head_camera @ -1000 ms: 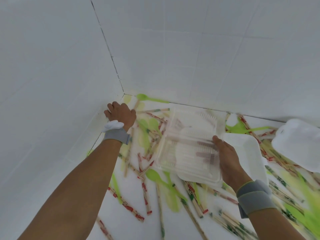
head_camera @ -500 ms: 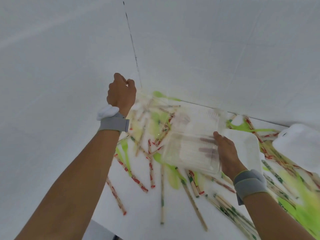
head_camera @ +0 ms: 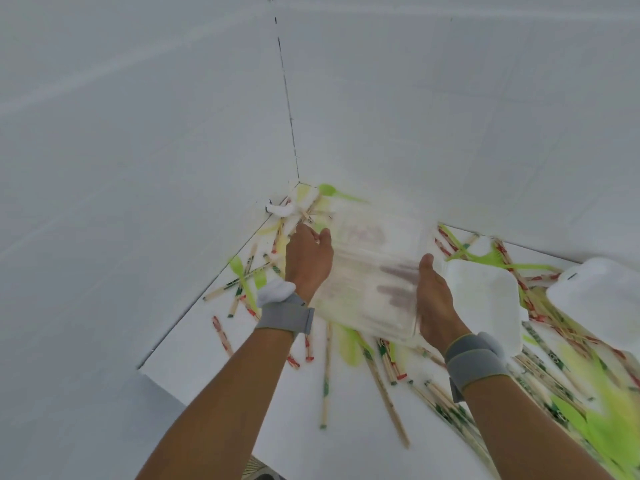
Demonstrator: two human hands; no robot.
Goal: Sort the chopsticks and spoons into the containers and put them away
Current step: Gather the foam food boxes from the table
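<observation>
A clear plastic clamshell container (head_camera: 374,271) is held above the white table (head_camera: 221,393), between both hands. My left hand (head_camera: 308,258) holds its left edge, with fingers curled over the far side. On the right edge sits my right hand (head_camera: 433,299): thumb on top, fingers showing through the plastic underneath. Several wrapped chopsticks (head_camera: 386,396) and green plastic spoons (head_camera: 348,344) lie scattered over the table under and around the container.
A white foam container (head_camera: 485,299) lies just right of my right hand, and another (head_camera: 602,299) sits at the far right. White tiled walls meet in a corner (head_camera: 298,178) behind the table. The table's front left edge (head_camera: 194,403) is close to my left forearm.
My left hand has come off the wall and table corner and moved right onto the clear container's left edge. The container has shifted slightly as both hands now hold it.
</observation>
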